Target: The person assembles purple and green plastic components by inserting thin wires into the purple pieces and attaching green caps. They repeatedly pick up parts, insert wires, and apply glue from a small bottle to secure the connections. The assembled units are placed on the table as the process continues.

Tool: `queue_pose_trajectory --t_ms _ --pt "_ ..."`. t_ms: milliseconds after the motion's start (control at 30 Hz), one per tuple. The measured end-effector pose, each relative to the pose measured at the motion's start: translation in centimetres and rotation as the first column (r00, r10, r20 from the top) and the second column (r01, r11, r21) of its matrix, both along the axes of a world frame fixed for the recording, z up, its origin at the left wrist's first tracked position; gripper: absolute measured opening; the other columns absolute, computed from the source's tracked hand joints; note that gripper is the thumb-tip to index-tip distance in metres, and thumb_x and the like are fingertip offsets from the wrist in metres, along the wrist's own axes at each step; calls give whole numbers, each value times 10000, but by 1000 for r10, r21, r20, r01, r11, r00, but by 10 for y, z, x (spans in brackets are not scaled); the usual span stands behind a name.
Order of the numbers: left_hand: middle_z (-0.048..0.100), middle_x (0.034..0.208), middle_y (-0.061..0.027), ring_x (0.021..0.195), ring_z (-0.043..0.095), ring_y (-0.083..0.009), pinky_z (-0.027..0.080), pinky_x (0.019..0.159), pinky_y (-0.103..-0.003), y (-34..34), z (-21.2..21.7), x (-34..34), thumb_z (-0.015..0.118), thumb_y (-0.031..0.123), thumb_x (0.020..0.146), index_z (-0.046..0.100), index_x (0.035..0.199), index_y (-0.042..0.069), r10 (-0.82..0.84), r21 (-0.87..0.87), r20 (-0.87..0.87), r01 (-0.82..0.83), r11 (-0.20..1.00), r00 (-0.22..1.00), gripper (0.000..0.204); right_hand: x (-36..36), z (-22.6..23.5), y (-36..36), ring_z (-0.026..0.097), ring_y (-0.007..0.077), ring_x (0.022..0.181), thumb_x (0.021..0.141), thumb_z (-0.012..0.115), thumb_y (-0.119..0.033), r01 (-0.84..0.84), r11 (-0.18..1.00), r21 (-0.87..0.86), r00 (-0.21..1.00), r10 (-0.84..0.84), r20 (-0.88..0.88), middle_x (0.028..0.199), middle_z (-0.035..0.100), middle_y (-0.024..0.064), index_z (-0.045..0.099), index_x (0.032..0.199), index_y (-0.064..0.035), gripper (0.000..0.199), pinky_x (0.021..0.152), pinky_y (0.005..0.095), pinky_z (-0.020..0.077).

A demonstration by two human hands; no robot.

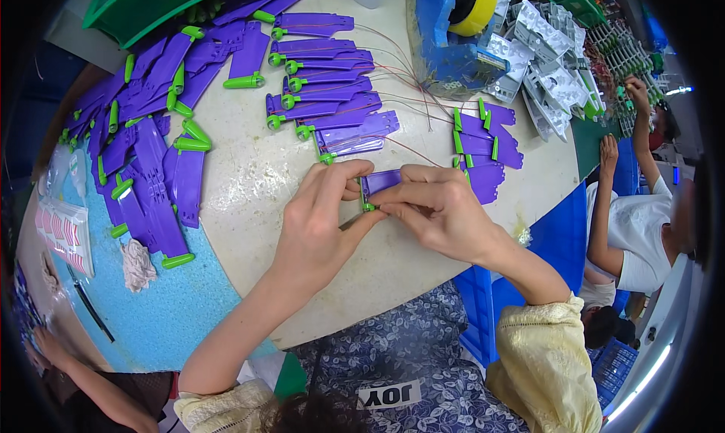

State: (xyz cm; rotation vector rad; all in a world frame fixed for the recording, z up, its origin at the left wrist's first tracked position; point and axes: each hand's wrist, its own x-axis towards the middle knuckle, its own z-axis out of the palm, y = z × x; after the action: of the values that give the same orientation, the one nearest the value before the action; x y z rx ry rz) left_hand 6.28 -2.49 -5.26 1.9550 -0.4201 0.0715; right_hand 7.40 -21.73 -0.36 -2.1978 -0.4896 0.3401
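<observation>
Both my hands meet over the pale round table (pixel 257 184) on one purple plastic part (pixel 380 180) with a small green piece at its near end. My left hand (pixel 321 221) pinches the green end from the left. My right hand (pixel 438 206) grips the part from the right, fingers laid over it, hiding most of it. Thin red wires (pixel 400 142) run from behind my hands toward a row of finished purple parts (pixel 332 93).
A big heap of purple parts with green tips (pixel 151 131) covers the left side. A smaller purple stack (pixel 483 142) lies right of my hands. A blue tape dispenser with a yellow roll (pixel 453 25) and grey plastic pieces (pixel 544 55) stand behind. Another person (pixel 634 229) sits at right; someone's hand (pixel 45 346) is at lower left.
</observation>
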Motion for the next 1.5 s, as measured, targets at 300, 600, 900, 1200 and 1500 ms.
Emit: queue_pose_trajectory --t_ms 300,600,900,1200,1500 --pt "635 914 -93 768 626 -209 536 661 -333 -3 4 -3 895 23 624 665 1021 15 68 71 10 -69 995 998 459 28 4 -1 541 179 564 813 704 -37 197 980 -1 955 -192 -225 686 644 126 750 882 30 107 536 350 416" --pt "615 904 -64 804 575 -226 507 621 -339 7 1 16 883 193 596 647 757 35 -187 309 408 58 949 894 326 28 0 1 594 225 524 800 732 -37 353 930 -101 932 -359 -47 619 640 168 704 786 57 99 537 375 449" --pt "696 987 -81 825 616 -255 524 654 -342 5 1 23 911 174 594 552 665 37 -225 244 388 136 960 894 391 24 -3 -7 623 228 544 826 745 -58 375 925 -56 927 -374 24 640 651 189 717 839 60 122 553 374 468" --pt "697 976 -90 813 633 -247 519 649 -340 6 1 26 925 122 577 544 665 46 -202 202 339 139 969 919 398 28 32 -22 627 201 584 842 689 -15 -80 994 68 980 91 -178 687 674 170 731 836 46 74 572 331 476" --pt "691 953 -84 806 627 -244 512 653 -331 3 7 25 919 133 591 602 714 47 -177 217 286 116 969 942 351 50 10 -13 605 285 613 761 689 -3 151 979 -139 986 -160 -54 669 640 205 699 782 77 83 623 385 485"
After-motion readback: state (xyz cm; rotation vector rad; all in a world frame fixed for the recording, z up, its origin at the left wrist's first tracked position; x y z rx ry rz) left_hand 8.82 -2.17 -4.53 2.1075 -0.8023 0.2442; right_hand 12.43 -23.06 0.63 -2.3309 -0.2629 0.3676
